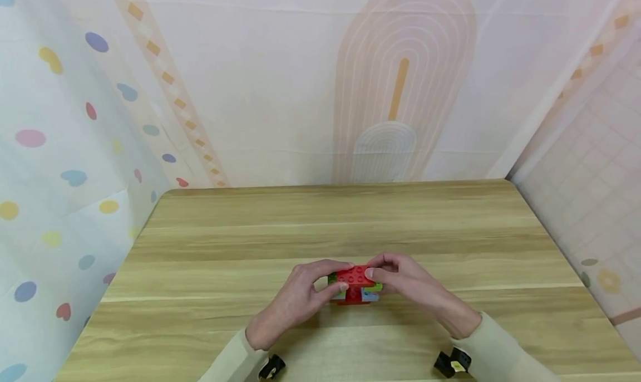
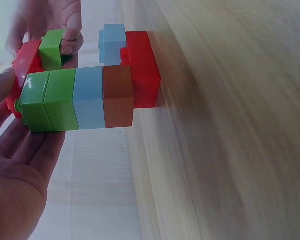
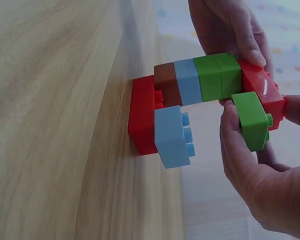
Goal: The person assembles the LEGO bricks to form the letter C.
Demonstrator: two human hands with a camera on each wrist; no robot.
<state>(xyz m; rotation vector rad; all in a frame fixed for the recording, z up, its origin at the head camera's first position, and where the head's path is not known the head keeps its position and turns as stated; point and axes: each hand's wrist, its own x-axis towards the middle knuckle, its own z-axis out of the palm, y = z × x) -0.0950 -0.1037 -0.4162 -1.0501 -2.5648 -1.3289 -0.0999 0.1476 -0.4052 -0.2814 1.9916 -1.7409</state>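
Note:
A toy-brick structure stands on the table, with a long red brick [image 3: 142,115] as its base. One end carries a brown brick [image 2: 118,95], a light blue brick [image 2: 89,97] and two green bricks [image 2: 60,100], stacked. On the other end sits another light blue brick [image 3: 172,137] with bare studs. A red brick [image 1: 354,274] lies across the top. My left hand [image 1: 300,293] grips this top brick and the green stack beneath. My right hand [image 1: 408,279] holds a separate green brick [image 3: 250,117] against the red brick's right end, above a gap over the light blue brick.
The wooden table [image 1: 250,226] stretches away behind the bricks to a patterned cloth backdrop [image 1: 280,92]. More patterned cloth hangs along the left and right sides. Wrist-worn black devices [image 1: 453,362] show below both sleeves.

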